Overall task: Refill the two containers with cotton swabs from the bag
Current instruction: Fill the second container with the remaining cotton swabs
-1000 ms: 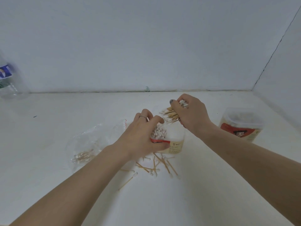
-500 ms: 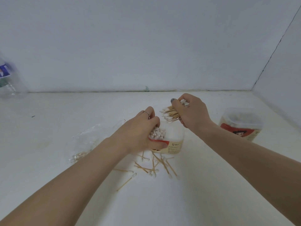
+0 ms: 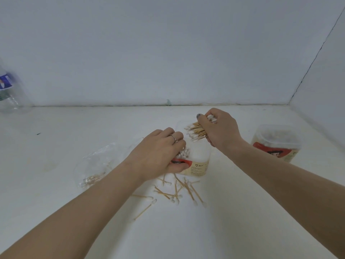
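Observation:
A clear open container (image 3: 198,162) with a red and cream label stands at the middle of the white table, with swab tips showing inside. My left hand (image 3: 158,152) grips its left side, fingers over the rim and thumb on the label. Just above and behind the container, my right hand (image 3: 219,128) grips a bundle of wooden cotton swabs (image 3: 196,130), white tips pointing left and down. A second, lidded container (image 3: 276,143) stands at the right. The clear plastic bag (image 3: 93,165) lies flat on the left with a few swabs in it.
Several loose swabs (image 3: 177,191) lie scattered on the table (image 3: 224,221) in front of the open container. A clear plastic bottle (image 3: 8,94) stands at the far left by the wall. Walls close the back and the right side.
My left hand has shifted a little further over the container's rim. The right hand with the swab bundle has stayed nearly in place above it.

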Demonstrator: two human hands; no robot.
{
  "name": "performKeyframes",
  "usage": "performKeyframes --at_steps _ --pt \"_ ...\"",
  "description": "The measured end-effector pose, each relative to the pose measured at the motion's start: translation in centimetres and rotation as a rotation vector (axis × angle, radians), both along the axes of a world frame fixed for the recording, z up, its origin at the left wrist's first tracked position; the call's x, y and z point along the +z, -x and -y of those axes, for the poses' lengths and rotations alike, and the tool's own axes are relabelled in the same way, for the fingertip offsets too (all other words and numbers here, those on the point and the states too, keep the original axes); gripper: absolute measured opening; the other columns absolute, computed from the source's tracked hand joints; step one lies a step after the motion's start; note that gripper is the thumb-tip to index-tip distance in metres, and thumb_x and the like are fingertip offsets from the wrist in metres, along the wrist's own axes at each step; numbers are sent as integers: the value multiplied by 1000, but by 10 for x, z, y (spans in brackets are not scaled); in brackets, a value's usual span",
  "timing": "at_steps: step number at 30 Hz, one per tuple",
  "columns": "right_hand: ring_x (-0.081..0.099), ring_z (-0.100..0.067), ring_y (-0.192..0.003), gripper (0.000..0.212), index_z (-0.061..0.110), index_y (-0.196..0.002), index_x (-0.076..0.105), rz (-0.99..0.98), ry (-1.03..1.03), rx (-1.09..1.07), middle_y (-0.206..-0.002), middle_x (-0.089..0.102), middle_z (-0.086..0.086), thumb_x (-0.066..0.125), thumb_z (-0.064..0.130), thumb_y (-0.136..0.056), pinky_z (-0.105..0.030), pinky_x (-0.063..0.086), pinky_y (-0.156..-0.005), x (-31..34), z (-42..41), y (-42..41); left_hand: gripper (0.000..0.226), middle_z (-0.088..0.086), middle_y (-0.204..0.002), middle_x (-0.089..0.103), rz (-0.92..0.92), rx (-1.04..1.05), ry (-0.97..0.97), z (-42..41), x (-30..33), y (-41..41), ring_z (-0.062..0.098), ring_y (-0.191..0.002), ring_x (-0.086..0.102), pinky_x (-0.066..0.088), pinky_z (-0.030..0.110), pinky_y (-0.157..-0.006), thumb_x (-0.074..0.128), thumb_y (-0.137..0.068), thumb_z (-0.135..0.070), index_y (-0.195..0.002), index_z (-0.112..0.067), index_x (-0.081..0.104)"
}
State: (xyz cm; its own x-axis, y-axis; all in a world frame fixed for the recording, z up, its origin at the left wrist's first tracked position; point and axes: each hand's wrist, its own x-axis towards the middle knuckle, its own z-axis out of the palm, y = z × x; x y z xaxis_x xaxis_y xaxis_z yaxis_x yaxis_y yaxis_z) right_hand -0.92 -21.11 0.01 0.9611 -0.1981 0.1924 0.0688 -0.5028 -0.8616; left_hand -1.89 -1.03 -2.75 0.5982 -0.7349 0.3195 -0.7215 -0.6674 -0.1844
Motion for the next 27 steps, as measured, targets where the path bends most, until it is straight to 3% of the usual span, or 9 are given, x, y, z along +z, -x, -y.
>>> performKeyframes --at_steps 6,10,15,20,27 --pt "50 -17 -53 29 14 -79 57 10 12 8 -64 58 0 60 39 -94 -28 40 -56 0 -3 -3 63 -8 -115 54 -267 68 86 3 2 0 21 -112 44 46 33 -90 53 -87 -68 -131 -23 62" --pt "50 -16 -55 29 13 -81 58 13 49 17 -68 59 0 60 39 -94 -27 40 -56 2 -4 -4 45 -11 -109 49 -451 81 141 6 0 2 16 -103 46 48 39 -88 63 -90 -56 -124 -27 61" --pt "50 -15 -53 28 13 -81 58 24 104 41 -68 57 2 60 39 -94 -26 39 -55 3 -6 -4 50 -7 -118 51 -356 66 37 2 0 1 16 -101 49 51 41 -82 55 -91 -60 -117 -18 62" --pt "50 -15 -52 27 16 -78 56 33 134 54 -69 57 2 60 38 -94 -24 38 -53 3 -10 -6 47 -8 -95 45 -276 60 -114 5 10 0 16 -98 47 47 33 -79 47 -97 -62 -109 -18 58" --pt "51 -15 -55 28 14 -80 57 44 153 51 -71 58 3 59 38 -94 -24 38 -53 3 -11 -8 52 -8 -97 43 -245 41 -188 7 15 -3 16 -100 48 48 34 -83 43 -97 -66 -113 -18 58"
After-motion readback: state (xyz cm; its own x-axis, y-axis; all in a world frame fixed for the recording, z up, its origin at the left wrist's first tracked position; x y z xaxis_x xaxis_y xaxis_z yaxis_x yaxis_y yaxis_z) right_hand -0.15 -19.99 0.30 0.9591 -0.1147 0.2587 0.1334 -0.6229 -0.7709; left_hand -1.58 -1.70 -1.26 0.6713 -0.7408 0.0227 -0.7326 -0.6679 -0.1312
